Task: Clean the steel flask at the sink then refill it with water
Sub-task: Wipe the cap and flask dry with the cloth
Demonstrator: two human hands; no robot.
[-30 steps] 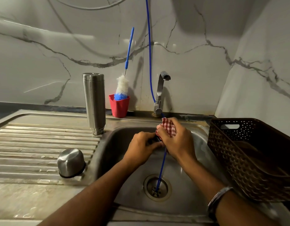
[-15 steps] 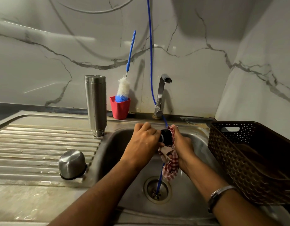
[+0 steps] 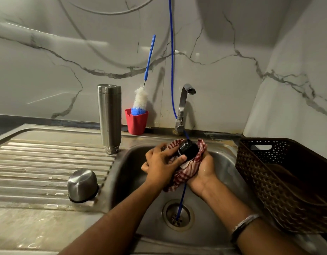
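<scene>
Two hands over sink: left hand grips one black stopper; right hand cups one checked cloth around it. One flask, one steel cap on drainboard.

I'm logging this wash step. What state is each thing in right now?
Flask: upside down on the drainboard, uncapped.
Steel cup: upside down on the drainboard.
Black stopper: held over the sink, cradled in the cloth.
Checked cloth: bunched in the right hand.
Left hand: gripping the stopper.
Tap: no water running.
Brush: standing in the red cup.
</scene>
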